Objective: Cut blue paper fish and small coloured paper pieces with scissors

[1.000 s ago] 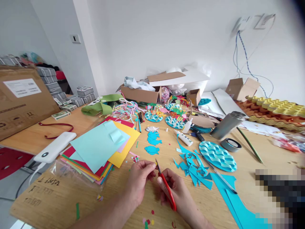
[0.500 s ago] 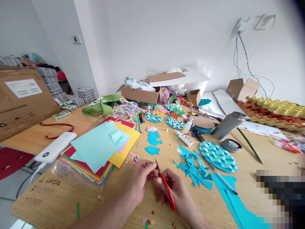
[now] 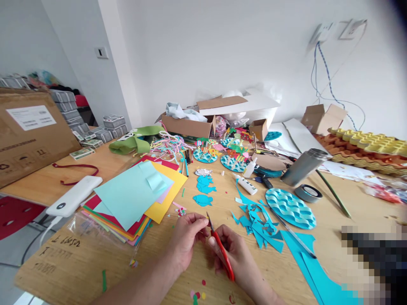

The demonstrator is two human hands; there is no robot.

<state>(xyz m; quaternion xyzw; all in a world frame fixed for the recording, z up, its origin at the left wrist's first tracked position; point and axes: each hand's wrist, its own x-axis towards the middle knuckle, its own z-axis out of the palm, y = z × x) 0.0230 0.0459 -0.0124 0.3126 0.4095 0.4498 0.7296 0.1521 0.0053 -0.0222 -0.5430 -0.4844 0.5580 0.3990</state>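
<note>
My right hand [image 3: 237, 254] grips small red-handled scissors [image 3: 222, 250], blades pointing up and away near the table's front edge. My left hand [image 3: 186, 235] is pinched right beside the blade tips, fingers closed on a tiny piece too small to make out. Blue paper fish [image 3: 203, 188] lie just beyond my hands. To their right sit blue paper scraps [image 3: 259, 224] and a blue wavy disc [image 3: 290, 207]. A stack of coloured paper sheets [image 3: 136, 197] lies to the left.
A white power bank [image 3: 74, 195] rests at the left, a glue bottle [image 3: 246, 184] and a grey metal flask [image 3: 302, 166] farther back. Cardboard boxes [image 3: 189, 123], paper strips and finished paper crafts crowd the rear. Yellow and orange egg trays [image 3: 365, 146] stand right.
Almost nothing differs; the scissors and both hands shifted very slightly while staying together at the front of the table.
</note>
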